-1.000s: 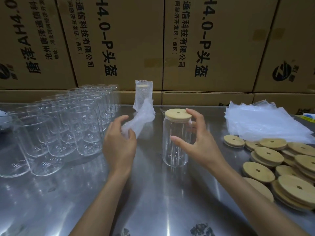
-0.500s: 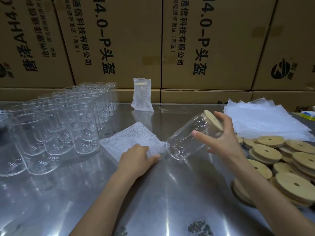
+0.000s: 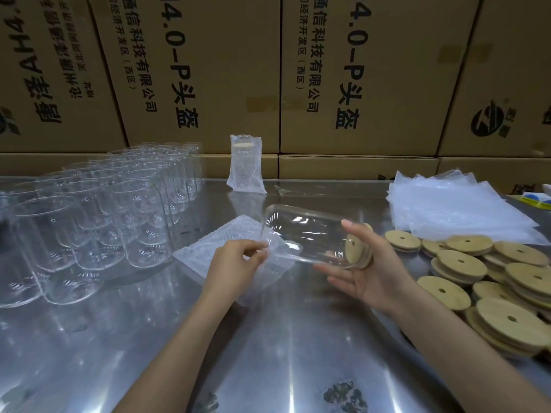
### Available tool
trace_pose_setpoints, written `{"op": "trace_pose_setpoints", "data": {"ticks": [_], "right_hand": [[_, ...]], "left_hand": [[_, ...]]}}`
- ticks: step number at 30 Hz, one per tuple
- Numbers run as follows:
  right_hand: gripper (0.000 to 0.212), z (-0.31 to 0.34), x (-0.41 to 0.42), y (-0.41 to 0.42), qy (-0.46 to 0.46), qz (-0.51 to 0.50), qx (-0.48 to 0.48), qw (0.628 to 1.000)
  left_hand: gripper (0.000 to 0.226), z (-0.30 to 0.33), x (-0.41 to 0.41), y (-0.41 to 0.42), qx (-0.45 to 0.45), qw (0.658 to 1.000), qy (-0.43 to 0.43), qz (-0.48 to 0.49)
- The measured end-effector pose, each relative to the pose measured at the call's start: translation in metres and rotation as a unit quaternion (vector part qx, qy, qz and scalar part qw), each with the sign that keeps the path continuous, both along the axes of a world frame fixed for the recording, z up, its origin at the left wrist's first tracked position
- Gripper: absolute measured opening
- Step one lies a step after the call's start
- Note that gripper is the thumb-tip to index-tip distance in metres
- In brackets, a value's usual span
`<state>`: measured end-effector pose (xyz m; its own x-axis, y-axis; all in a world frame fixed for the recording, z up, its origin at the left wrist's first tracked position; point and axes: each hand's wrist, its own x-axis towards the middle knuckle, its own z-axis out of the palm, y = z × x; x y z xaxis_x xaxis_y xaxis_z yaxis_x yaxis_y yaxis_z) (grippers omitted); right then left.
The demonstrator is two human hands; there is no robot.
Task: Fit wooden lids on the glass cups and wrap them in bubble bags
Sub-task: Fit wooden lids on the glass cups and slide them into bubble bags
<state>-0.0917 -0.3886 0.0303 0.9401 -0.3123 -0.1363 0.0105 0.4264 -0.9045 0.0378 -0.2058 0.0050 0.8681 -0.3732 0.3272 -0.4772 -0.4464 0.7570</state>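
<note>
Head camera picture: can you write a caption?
Right hand slides lidded glass cup into bubble bag held by left hand.

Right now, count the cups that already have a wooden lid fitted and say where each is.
2. One lidded glass cup lies on its side in the right hand, base at the mouth of the bubble bag pinched by the left hand. One wrapped cup stands by the cardboard boxes.

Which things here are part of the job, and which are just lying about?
Job: right hand holding lidded glass cup; left hand pinching bubble bag; spare lids, bags, empty cups.
Lying about: cardboard boxes, sticker roll.
</note>
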Motion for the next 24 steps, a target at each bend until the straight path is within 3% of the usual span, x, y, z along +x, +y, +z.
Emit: {"op": "trace_pose_setpoints", "data": {"ticks": [5,8,12,19,22,24], "right_hand": [[0.066,-0.005,0.002,0.006,0.003,0.003,-0.039,0.999],[0.074,-0.006,0.003,0.008,-0.004,-0.029,-0.079,0.996],[0.079,-0.011,0.003,0.01,-0.017,-0.073,-0.126,0.989],[0.087,-0.016,0.007,0.023,-0.012,-0.082,-0.072,0.994],[0.08,-0.021,0.011,0.032,-0.034,-0.053,-0.013,0.998],[0.087,-0.022,0.012,0.036,-0.053,-0.054,0.035,0.997]], "left_hand": [[0.009,0.01,-0.002,0.0,-0.227,0.962,0.148,-0.014],[0.008,0.013,-0.004,0.002,-0.306,0.937,0.17,-0.008],[0.007,0.02,-0.009,0.001,-0.31,0.945,0.106,-0.002],[0.015,0.031,-0.044,-0.011,-0.28,0.953,-0.002,-0.112],[0.015,0.03,-0.062,-0.02,-0.251,0.947,0.023,-0.2],[0.014,0.031,-0.07,-0.024,-0.235,0.936,0.068,-0.251]]}}
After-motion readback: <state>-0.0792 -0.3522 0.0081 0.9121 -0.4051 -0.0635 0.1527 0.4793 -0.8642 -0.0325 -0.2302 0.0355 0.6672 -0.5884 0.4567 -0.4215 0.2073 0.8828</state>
